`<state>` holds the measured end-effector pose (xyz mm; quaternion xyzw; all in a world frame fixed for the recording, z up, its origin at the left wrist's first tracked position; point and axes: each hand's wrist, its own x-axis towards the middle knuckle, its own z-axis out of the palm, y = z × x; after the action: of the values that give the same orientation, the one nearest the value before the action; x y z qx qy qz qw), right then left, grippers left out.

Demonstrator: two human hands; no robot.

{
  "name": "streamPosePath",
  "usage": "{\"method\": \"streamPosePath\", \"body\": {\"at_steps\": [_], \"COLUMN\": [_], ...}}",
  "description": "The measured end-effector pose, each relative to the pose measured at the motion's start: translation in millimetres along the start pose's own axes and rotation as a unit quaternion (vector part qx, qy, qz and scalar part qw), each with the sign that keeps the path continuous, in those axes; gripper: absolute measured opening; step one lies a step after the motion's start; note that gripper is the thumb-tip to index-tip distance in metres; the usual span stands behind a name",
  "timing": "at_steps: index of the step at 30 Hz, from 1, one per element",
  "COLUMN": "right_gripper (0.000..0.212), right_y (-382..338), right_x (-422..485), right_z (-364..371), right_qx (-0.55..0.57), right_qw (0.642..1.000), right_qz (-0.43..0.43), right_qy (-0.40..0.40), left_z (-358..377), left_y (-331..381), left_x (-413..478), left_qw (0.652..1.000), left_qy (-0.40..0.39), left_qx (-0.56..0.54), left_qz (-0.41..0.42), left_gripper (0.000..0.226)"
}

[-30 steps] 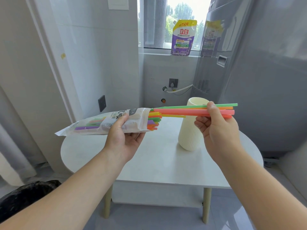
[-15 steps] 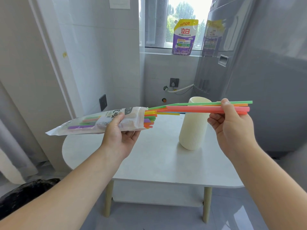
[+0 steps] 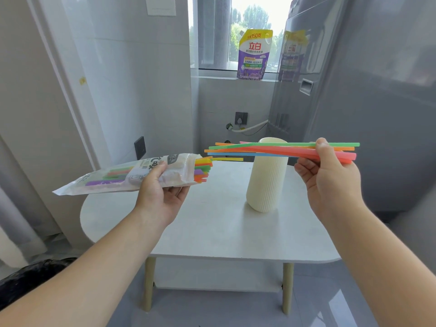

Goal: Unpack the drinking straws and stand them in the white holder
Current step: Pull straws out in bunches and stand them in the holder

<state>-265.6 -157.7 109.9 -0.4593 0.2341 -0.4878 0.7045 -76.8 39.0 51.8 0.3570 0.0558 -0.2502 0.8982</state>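
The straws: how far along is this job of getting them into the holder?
Early. The packet is open in the left hand. The right hand grips a bunch of straws level, clear of it, near the white holder. No straw stands in the holder yet, and more straws remain in the packet.

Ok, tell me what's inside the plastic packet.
Coloured straws: purple, green, orange and yellow ends poke from the mouth of the packet. The left hand and printed label hide their number.
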Motion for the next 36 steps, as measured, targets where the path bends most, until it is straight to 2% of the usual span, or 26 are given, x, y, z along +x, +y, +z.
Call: {"method": "streamPosePath", "body": {"at_steps": [7, 15, 26, 36], "right_gripper": [0.015, 0.013, 0.014, 0.015], "right_y": [-20.1, -55.5, -72.9, -72.8], "right_x": [9.5, 24.7, 38.7, 46.8], "right_z": [-12.2, -32.3, -36.3, -27.9], "right_qx": [0.019, -0.016, -0.093, -0.166], "right_qw": [0.998, 0.991, 0.984, 0.972], "right_qz": [-0.012, -0.076, -0.108, -0.147], "right_qy": [0.062, 0.105, 0.108, 0.081], "left_z": [11.0, 31.2, 42.6, 35.4], "left_y": [-24.0, -52.3, -72.2, -72.3], "left_x": [-3.1, -2.6, 0.4, 3.6], "left_qw": [0.999, 0.997, 0.996, 0.995], "left_qy": [-0.016, -0.045, -0.054, -0.062], "left_qx": [0.010, 0.006, 0.005, 0.012], "left_qz": [-0.027, -0.055, -0.075, -0.072], "left_gripper": [0.042, 0.041, 0.048, 0.039]}}
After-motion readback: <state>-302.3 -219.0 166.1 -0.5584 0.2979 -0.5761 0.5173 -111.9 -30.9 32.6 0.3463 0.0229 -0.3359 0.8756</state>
